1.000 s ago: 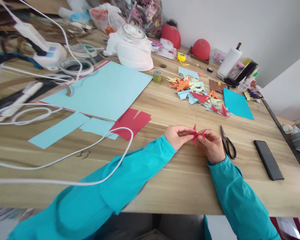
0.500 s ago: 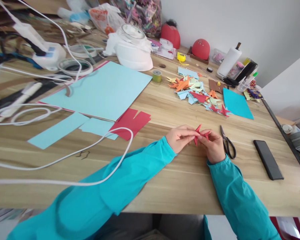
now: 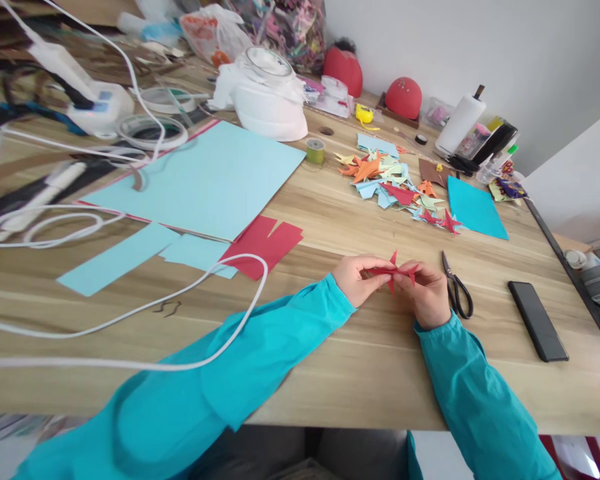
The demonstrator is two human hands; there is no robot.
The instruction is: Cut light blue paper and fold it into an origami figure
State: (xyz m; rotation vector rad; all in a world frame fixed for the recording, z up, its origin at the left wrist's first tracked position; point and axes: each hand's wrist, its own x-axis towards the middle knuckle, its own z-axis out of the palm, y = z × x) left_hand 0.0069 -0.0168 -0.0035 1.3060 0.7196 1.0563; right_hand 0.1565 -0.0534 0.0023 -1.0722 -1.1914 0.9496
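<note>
A small folded red paper figure with pointed tips is held just above the wooden table. My left hand pinches its left side with closed fingers. My right hand pinches its right side, fingers curled around it. Both arms wear teal sleeves. Black scissors lie just right of my right hand. A red paper scrap lies to the left of my left hand.
A pile of folded coloured paper figures lies further back, beside a teal sheet. A black phone rests at the right. A large light-blue sheet, white cables and a white container fill the left.
Both hands keep hold of the red figure and have turned it slightly; its top tip now points straight up again. The hands have barely shifted.
</note>
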